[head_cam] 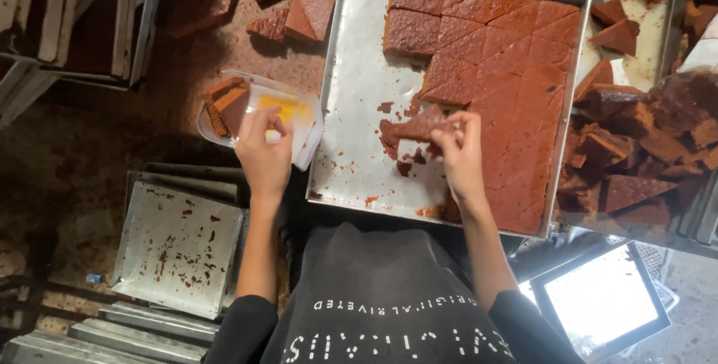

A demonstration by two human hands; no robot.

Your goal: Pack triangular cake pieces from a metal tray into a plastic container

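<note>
Brown cake slice lifted from the baking tray, clear plastic container held open beside it.

Nearest, an empty crumb-flecked tray (178, 248) lies by the left forearm. The right hand (458, 156) pinches a triangular cake slice (420, 123) at its right end – fingers pressed together on it, just above the bare metal of the baking tray (359, 72). The slice's long axis runs left–right, pointing toward the left hand (263, 156), which grips a clear plastic container (288, 109) already holding a slice; the container lies left of the lifted slice, past the tray's rim. Farther on, the uncut cake slab (508, 72).
</note>
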